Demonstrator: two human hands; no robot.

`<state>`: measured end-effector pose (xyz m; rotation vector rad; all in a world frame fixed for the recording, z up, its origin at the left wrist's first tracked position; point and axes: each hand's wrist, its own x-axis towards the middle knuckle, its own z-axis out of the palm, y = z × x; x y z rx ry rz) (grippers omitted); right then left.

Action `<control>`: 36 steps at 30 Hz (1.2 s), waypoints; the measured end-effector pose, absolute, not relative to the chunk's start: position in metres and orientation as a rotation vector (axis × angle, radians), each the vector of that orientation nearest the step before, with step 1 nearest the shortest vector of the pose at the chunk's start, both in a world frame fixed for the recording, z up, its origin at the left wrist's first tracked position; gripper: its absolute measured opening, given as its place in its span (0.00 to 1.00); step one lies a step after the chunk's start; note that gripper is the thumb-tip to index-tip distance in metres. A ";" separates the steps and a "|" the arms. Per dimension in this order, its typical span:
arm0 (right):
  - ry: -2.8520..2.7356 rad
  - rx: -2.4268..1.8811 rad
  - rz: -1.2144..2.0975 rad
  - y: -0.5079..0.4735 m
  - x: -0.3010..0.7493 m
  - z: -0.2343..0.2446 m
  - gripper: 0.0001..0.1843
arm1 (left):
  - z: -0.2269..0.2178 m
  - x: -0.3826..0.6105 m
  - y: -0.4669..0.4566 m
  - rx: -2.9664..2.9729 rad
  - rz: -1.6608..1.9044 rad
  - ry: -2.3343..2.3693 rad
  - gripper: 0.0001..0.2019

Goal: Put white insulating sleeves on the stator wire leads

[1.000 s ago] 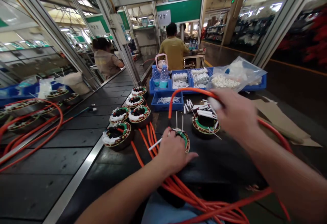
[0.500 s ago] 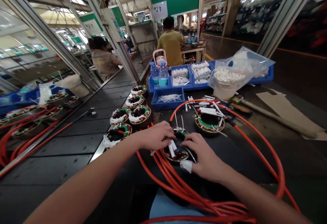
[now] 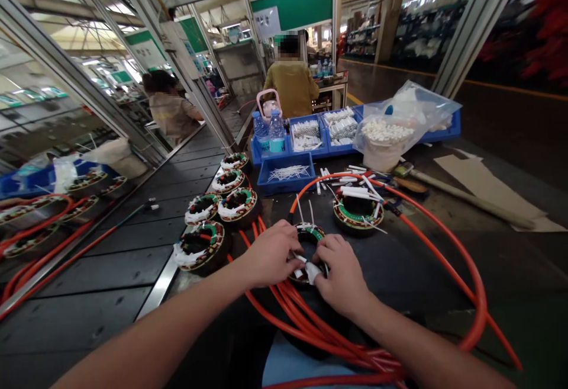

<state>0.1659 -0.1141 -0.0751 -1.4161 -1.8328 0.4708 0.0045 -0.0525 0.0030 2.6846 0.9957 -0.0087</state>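
A ring-shaped motor stator with green and dark red windings lies in front of me, partly covered by both hands. Two thin white strands rise from its far rim. My left hand reaches over its left side, thumb and fingers closed on a slim white sleeve. At the right side of the ring, my right hand has its fingers curled in towards the sleeve's other end. White tape wraps its thumb; whatever its fingertips pinch is hidden. Another stator carrying white sleeves sits behind, to the right.
Several stators with white wrapping stand to the left, beside a dark slatted conveyor. Orange cables run below my hands and loop right. Blue bins hold white strands and sleeves. A bagged tub and wooden handle lie behind.
My right hand has moved left and its thumb has come in against the fingers, beside the sleeve. My left fingers now pinch that sleeve. The whole view has shifted slightly.
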 end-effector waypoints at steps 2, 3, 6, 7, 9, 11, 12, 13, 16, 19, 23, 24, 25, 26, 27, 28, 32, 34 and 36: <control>-1.851 -1.313 0.546 -0.113 0.174 -0.076 0.12 | -0.002 0.004 -0.059 2.696 0.019 1.063 0.05; -1.870 -1.234 0.605 -0.113 0.180 -0.078 0.16 | -0.004 0.004 -0.062 2.707 0.039 1.079 0.05; -1.931 -1.059 0.697 -0.112 0.196 -0.087 0.28 | -0.009 0.002 -0.070 2.766 0.117 1.072 0.07; -1.940 -1.048 0.677 -0.112 0.200 -0.091 0.28 | -0.010 0.002 -0.072 2.794 0.139 1.067 0.08; -1.950 -1.051 0.617 -0.110 0.204 -0.098 0.22 | -0.014 0.003 -0.078 2.847 0.178 1.074 0.09; -1.955 -1.045 0.592 -0.109 0.204 -0.104 0.18 | -0.019 0.006 -0.085 2.894 0.223 1.094 0.09; -1.958 -1.042 0.588 -0.108 0.203 -0.105 0.17 | -0.021 0.008 -0.088 2.916 0.243 1.106 0.10; -1.958 -1.043 0.584 -0.108 0.202 -0.106 0.16 | -0.024 0.009 -0.092 2.937 0.256 1.117 0.10; -1.943 -1.057 0.561 -0.110 0.200 -0.102 0.17 | -0.026 0.010 -0.097 2.976 0.233 1.145 0.11; -1.999 -1.056 0.508 -0.113 0.197 -0.094 0.21 | -0.015 0.006 -0.084 2.938 0.167 1.072 0.10; -2.061 -1.065 0.454 -0.114 0.192 -0.088 0.21 | 0.009 0.005 -0.052 2.839 -0.117 0.831 0.12; -2.043 -1.078 0.455 -0.114 0.191 -0.087 0.21 | 0.012 0.006 -0.046 2.808 -0.193 0.806 0.12; -2.021 -1.091 0.461 -0.114 0.190 -0.087 0.22 | 0.014 0.008 -0.042 2.780 -0.247 0.809 0.12; -2.002 -1.100 0.470 -0.114 0.189 -0.088 0.22 | 0.015 0.010 -0.040 2.761 -0.268 0.838 0.13; -1.987 -1.110 0.480 -0.114 0.189 -0.088 0.22 | 0.014 0.011 -0.041 2.755 -0.259 0.879 0.13; -1.978 -1.115 0.490 -0.114 0.189 -0.088 0.22 | 0.013 0.012 -0.043 2.762 -0.237 0.913 0.13; -1.960 -1.103 0.515 -0.112 0.188 -0.089 0.20 | 0.005 0.011 -0.060 2.940 -0.185 0.942 0.06; -1.944 -1.081 0.524 -0.111 0.188 -0.090 0.21 | 0.002 0.012 -0.065 3.061 -0.202 0.960 0.07; -1.933 -1.062 0.532 -0.109 0.188 -0.090 0.22 | 0.000 0.014 -0.067 3.177 -0.234 0.913 0.08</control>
